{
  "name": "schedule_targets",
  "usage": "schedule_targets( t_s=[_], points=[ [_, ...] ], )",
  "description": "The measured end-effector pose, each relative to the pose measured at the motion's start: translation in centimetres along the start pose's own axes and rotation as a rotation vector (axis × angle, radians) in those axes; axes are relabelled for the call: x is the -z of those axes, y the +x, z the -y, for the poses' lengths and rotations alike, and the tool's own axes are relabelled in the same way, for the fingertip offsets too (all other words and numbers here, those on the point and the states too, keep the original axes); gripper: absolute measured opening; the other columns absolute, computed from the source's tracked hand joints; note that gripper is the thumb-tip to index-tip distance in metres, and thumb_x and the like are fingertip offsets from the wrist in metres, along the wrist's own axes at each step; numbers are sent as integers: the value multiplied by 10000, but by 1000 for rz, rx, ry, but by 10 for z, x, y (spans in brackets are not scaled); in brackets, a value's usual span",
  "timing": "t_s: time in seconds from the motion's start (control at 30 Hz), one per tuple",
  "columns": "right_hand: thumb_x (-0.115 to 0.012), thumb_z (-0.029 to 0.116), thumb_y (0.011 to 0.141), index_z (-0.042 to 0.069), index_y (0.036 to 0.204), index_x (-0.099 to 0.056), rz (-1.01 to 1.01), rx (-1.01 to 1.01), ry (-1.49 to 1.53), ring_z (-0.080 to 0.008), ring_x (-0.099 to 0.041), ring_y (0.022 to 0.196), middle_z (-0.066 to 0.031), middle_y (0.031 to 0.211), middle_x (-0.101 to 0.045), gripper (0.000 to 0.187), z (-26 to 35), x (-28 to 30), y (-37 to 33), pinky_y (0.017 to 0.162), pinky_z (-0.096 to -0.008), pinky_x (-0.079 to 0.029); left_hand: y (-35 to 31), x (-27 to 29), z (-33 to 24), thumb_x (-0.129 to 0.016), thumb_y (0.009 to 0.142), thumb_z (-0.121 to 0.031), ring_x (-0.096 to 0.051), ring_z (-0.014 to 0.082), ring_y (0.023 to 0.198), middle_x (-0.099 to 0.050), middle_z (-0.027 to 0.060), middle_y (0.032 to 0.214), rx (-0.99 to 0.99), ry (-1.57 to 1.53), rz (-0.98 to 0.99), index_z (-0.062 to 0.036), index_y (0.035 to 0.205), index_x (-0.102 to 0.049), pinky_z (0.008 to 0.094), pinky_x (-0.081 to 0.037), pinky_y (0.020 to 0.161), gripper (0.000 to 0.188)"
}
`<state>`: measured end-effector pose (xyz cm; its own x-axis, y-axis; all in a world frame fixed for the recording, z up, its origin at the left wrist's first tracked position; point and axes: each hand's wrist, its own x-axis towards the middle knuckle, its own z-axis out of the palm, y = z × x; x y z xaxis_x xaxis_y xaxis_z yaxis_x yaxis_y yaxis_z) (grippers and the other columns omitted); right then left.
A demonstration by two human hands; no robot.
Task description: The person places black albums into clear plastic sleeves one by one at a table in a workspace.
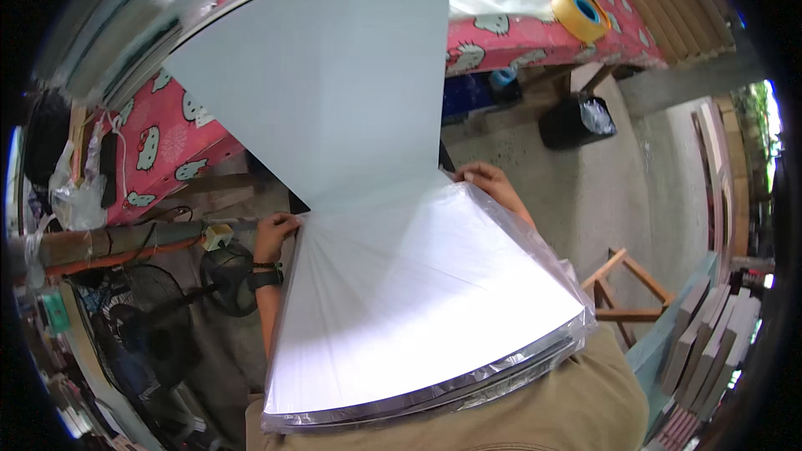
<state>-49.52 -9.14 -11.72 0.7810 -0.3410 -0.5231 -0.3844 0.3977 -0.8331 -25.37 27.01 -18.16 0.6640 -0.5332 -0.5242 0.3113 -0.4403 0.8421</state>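
Across my lap lies a broad white sheet-like panel [434,284] inside a clear plastic bag [576,305], with dark layered edges along its near side. A smooth pale grey panel [334,67] stretches from the plastic's far end up over the table. My left hand [276,234], with dark bands at the wrist, pinches the plastic at its far left corner. At the far right corner, the fingers of my right hand [493,186] are bent over the plastic edge. Whether the grey panel partly sits inside the bag cannot be made out.
A pink patterned cloth [167,129] covers the table ahead, bearing a yellow tape roll [580,13]. Fans [138,317] stand at the left. On the right are a black bin [576,124], a wooden stool frame [626,288] and several stacked boards [710,338].
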Motion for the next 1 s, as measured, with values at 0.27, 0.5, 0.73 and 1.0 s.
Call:
schedule_targets(
  t_s=[0.27,0.5,0.73,1.0],
  points=[
    [-621,211,753,41,861,-607,474,79,-572,-107,-520,749,-12,780,-578,202,63,-9,3,697,-233,-414,9,-11,-3,-611,759,-257,-493,140,724,-567,79,826,-53,90,-180,61,939,-564,260,-396,656,369],
    [-579,245,798,5,923,-546,65,5,101,-109,-480,559,-4,666,-517,273,-6,0,60,511,-252,-400,22,-2,14,-587,780,-305,-519,202,762,-583,129,841,-55,336,-77,52,926,-571,308,-403,710,386],
    [-581,235,754,-17,978,-532,-554,197,-655,-269,-572,773,-175,888,-583,340,-54,4,105,675,-340,-448,36,9,18,-579,771,-289,-469,248,961,-483,169,1099,-126,620,-105,7,1053,-514,356,-374,823,414],
    [-758,368,563,42,1162,-488,589,672,-110,-252,-446,1102,-119,1130,-528,735,118,3,-75,923,-422,-301,-157,24,-103,-495,823,-170,-310,307,1200,-342,157,1284,-828,-356,383,-74,1223,-385,437,-279,967,426]
  ],
)
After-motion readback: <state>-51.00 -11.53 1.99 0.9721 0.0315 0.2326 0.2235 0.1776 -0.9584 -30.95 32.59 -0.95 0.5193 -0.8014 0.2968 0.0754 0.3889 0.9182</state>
